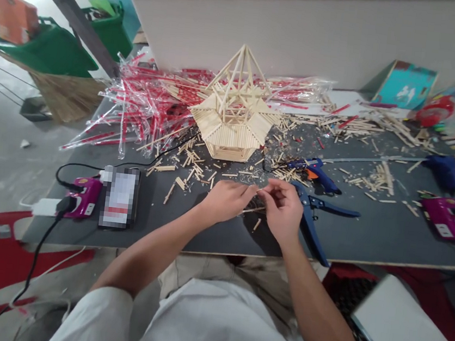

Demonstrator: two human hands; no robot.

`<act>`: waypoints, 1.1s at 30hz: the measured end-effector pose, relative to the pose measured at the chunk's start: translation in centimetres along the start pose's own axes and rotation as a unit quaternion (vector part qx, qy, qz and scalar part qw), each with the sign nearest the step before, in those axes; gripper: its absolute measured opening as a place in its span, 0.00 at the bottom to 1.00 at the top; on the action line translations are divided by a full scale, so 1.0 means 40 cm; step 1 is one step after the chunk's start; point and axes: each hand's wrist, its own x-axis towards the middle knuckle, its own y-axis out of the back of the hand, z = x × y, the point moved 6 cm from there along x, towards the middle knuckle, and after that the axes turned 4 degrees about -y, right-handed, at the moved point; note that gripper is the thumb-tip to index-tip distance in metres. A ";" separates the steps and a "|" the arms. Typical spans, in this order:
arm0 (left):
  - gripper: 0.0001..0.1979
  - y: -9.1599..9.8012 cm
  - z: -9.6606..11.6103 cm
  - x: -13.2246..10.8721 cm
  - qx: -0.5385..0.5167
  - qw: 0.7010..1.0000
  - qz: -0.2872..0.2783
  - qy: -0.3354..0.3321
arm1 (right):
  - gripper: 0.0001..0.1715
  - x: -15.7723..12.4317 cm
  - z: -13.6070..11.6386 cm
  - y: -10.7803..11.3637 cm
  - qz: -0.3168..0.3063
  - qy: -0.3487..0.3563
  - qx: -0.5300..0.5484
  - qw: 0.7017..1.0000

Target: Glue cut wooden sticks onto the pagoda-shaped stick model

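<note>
Hands: left hand (pixel 224 200) and right hand (pixel 282 209) pinched together at fingertips; held item too small to tell.
Stick (pixel 253 210): lies crosswise beneath, long axis left-right, right hand nearer.
Pliers (pixel 308 212): beside right hand.
Stick model (pixel 232 132): ahead on bench (pixel 367 238).

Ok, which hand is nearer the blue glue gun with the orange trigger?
Your right hand is nearer: it sits just in front of the blue glue gun and slightly left, not touching it. Your left hand is farther left.
</note>
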 end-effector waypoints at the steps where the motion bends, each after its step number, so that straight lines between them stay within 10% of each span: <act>1: 0.11 0.003 0.002 0.001 0.006 1.000 0.007 -0.002 | 0.17 0.000 -0.001 0.001 0.003 -0.002 0.000 1.000; 33: 0.14 0.035 0.049 0.022 0.142 0.988 0.004 -0.056 | 0.16 0.000 0.013 -0.001 -0.008 -0.098 0.034 0.995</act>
